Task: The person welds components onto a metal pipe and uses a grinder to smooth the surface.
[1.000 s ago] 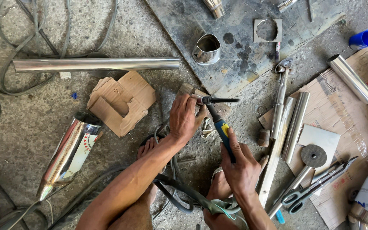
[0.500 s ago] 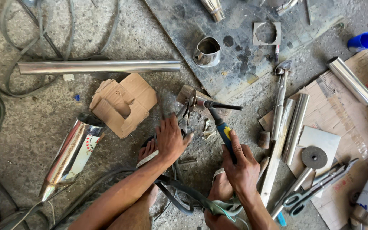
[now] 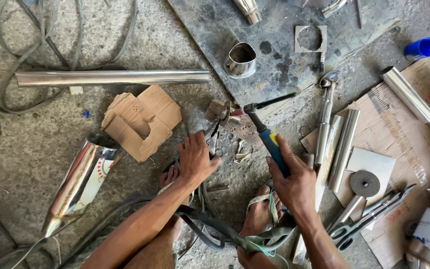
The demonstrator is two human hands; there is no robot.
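The left hand (image 3: 195,160) has slid down and back toward the body since a moment ago; before, it was up by the small metal piece (image 3: 223,113), and now it lies lower on the ground, next to a pair of pliers (image 3: 212,142); its fingers are curled down over the pliers' handles, but I cannot tell if they really grip them; the right hand (image 3: 294,182) has stayed where it was; its fingers are shut tight around the blue handle of the welding torch (image 3: 267,137); the torch sticks up and away from the hand, and its dark tip points over the edge of the flat metal plate (image 3: 284,55), near the small metal piece; a long shiny pipe (image 3: 110,77) lies well apart at the upper left; a torn piece of cardboard (image 3: 143,122) sits just beside the left hand; two feet in sandals (image 3: 262,211) rest between the arms, with black cables (image 3: 205,224) looping around them.
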